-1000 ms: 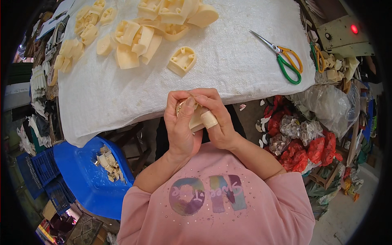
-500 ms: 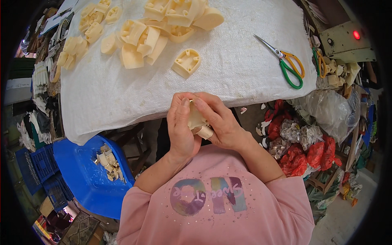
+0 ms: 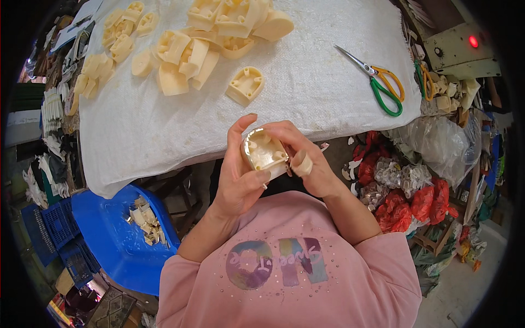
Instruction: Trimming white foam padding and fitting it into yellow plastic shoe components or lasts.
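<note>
My left hand [image 3: 232,183] grips a cream plastic shell [image 3: 264,151] just in front of the table edge. The shell is rounded at one end, with a shiny rim and small posts inside its hollow. Against its upper right side rest the closed fingers of my right hand [image 3: 318,170]. A curled beige piece [image 3: 301,163] shows at that hand; whether it is a finger wrap or something loose, I cannot tell. One similar cream shell [image 3: 245,86] lies on the white cloth [image 3: 306,76] beyond my hands, hollow side up.
More cream shells [image 3: 194,54] are heaped at the far left of the cloth. Scissors [image 3: 377,76] with green and yellow handles lie at right. A blue tub [image 3: 104,235] with shiny scraps [image 3: 146,221] stands lower left. Red bags [image 3: 394,210] crowd the floor at right.
The shell has turned its hollow side up and shows more fully. My left index finger has lifted off, and my right hand has shifted to the right. The whole view has moved slightly.
</note>
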Action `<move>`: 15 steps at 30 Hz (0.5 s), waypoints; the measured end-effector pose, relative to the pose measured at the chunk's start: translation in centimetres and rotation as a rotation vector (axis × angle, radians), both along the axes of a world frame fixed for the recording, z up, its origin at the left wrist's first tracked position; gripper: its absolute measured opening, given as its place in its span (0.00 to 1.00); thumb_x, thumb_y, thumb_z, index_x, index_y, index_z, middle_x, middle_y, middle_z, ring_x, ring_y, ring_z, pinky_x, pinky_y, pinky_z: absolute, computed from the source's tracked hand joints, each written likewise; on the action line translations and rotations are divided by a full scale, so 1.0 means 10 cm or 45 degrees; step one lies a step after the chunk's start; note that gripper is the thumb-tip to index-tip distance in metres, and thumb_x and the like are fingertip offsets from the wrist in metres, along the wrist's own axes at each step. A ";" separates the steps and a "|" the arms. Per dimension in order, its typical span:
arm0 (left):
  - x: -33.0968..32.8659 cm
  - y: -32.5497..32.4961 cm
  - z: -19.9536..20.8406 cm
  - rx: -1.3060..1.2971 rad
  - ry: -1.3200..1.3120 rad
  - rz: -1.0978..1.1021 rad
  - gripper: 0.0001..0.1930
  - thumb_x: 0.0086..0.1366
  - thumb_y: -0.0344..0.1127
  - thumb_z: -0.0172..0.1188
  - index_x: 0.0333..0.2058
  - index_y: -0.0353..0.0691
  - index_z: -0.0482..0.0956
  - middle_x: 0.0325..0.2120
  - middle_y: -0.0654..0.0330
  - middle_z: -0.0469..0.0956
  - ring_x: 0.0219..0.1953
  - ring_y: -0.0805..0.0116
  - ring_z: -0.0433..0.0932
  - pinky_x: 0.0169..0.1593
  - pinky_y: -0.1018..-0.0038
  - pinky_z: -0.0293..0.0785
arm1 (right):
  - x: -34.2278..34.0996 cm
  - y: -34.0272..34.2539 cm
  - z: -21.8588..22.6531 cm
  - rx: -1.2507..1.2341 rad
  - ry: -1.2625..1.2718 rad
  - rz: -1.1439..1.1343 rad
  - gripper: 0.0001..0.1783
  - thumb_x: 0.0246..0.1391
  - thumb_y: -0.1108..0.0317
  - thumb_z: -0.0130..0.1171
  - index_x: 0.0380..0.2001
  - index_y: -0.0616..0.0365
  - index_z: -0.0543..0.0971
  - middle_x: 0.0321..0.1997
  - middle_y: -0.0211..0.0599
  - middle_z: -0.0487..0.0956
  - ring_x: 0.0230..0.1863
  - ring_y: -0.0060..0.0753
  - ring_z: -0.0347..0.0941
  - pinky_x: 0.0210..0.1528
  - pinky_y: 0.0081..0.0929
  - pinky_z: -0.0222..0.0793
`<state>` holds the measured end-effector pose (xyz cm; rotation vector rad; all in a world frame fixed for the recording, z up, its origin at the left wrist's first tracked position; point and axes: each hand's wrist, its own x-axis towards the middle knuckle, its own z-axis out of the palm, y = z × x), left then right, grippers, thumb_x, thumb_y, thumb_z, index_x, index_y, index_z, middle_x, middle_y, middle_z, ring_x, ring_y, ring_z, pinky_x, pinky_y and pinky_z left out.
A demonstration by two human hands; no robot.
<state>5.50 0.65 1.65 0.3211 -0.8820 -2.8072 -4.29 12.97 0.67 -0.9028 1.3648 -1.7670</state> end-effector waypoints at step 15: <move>0.04 0.12 0.04 -0.325 -0.135 -0.076 0.33 0.58 0.34 0.44 0.62 0.46 0.43 0.48 0.55 0.63 0.48 0.62 0.69 0.49 0.65 0.71 | 0.11 -0.17 0.03 0.130 -0.144 -0.272 0.13 0.59 0.64 0.47 0.43 0.59 0.73 0.34 0.28 0.73 0.33 0.17 0.67 0.35 0.19 0.65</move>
